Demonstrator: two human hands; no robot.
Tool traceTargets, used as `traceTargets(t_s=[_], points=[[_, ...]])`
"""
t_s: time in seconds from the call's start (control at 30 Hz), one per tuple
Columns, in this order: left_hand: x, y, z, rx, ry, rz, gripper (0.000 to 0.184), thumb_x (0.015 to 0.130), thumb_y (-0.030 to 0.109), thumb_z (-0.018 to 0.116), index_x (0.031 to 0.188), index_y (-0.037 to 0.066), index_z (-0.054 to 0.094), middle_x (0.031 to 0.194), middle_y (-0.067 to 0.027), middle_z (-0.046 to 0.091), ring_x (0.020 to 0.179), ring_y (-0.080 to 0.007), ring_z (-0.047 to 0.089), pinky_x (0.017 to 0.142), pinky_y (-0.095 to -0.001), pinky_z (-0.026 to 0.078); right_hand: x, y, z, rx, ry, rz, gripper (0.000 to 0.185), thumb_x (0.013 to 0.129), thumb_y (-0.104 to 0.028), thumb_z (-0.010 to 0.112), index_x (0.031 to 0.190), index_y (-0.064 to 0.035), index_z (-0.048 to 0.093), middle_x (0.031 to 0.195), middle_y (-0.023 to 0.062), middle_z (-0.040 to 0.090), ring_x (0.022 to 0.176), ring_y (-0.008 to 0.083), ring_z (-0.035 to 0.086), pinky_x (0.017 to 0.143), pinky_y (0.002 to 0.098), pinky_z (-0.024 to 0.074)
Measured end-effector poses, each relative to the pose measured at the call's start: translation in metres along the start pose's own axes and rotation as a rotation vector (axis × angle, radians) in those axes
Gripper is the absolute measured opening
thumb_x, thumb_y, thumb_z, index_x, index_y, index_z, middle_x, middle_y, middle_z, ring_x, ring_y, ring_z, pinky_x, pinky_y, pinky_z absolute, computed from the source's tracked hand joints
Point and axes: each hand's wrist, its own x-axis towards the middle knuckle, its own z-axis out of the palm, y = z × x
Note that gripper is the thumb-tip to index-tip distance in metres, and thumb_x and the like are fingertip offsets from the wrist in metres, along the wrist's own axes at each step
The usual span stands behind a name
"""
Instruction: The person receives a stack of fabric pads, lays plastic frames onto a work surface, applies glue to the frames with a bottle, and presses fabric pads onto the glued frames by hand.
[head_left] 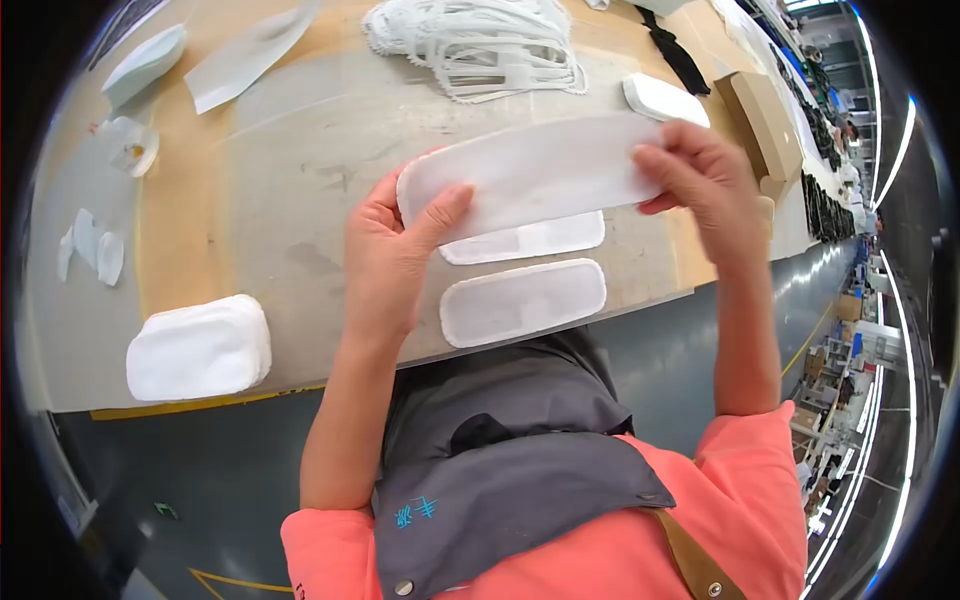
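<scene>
The left hand (385, 245) is gripping one end of a long white cloth strip with rounded corners (545, 175), its thumb pressing on the upper face, the other fingers mostly hiding behind; the right hand (705, 185) is pinching the opposite end between thumb and fingers, looking slightly blurred; the strip is stretching between the two hands, tilting so that the right hand's end is sitting farther from the body; just on the body side of the strip, between the hands, a white oblong fabric pad (540, 240) is lying partly covered from view, and a second white oblong pad with a raised-looking edge (525, 303) is resting nearer the body; to the left of the left hand, closer to the body, a thick stack of white rounded cloth pieces (198, 350) is standing on the pale worktable (300, 240); just beyond the right hand a small white rounded stack (660, 98) is lying; a tangled heap of white fabric loops (475, 45) is spreading beyond both hands; right of the right hand, a brown cardboard box (760, 130) is sitting.
</scene>
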Motion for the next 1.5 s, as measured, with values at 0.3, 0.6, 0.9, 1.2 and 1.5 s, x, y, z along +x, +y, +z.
traceTargets(t_s=[0.3,0.6,0.9,1.2,1.5], points=[[0.0,-0.024,0.014,0.779,0.095,0.034,0.049,0.082,0.012,0.081,0.126,-0.002,0.066,0.083,-0.0051,0.07,0.072,-0.0084,0.058,0.066,-0.0254,0.05,-0.01,0.11,0.011,-0.007,0.045,0.188,0.024,0.095,-0.026,0.072,0.095,-0.0027,0.068,0.078,-0.0007,0.064,0.068,0.0055,0.056,0.057,0.0224,0.0481],[-0.006,-0.025,0.025,0.985,0.171,0.186,0.045,0.08,0.016,0.083,0.121,0.001,0.071,0.075,-0.001,0.06,0.066,-0.0103,0.049,0.062,-0.0255,0.044,-0.01,0.115,0.011,-0.101,0.1,0.07,0.026,0.092,-0.024,0.074,0.091,0.0014,0.067,0.074,0.0024,0.065,0.064,0.0077,0.055,0.057,0.0257,0.0459],[0.065,-0.007,0.049,1.003,0.112,0.17,0.05,0.078,0.025,0.086,0.12,0.002,0.071,0.083,-0.0027,0.066,0.075,-0.0143,0.06,0.068,-0.0298,0.049,0.051,0.118,-0.031,-0.002,0.136,0.108,0.028,0.09,-0.031,0.076,0.093,-0.0039,0.068,0.076,-0.0007,0.062,0.064,0.0095,0.054,0.057,0.0243,0.0472],[0.005,-0.007,0.029,1.342,0.062,0.468,0.037,0.082,0.02,0.082,0.117,0.01,0.074,0.109,-0.0066,0.067,0.098,-0.0202,0.061,0.079,-0.0313,0.048,-0.029,0.153,-0.01,-0.729,-0.029,-0.742,0.016,0.087,-0.009,0.069,0.102,-0.0081,0.064,0.098,0.0046,0.063,0.086,0.0242,0.064,0.073,0.0331,0.0545],[-0.015,-0.027,0.038,1.27,-0.068,0.468,0.028,0.084,0.011,0.079,0.111,0.007,0.075,0.11,-0.009,0.068,0.103,-0.0249,0.063,0.086,-0.0349,0.05,-0.016,0.142,-0.014,-0.969,-0.139,-1.047,0.018,0.074,-0.005,0.066,0.091,-0.0059,0.06,0.086,0.004,0.055,0.079,0.0189,0.06,0.067,0.0306,0.0531]])
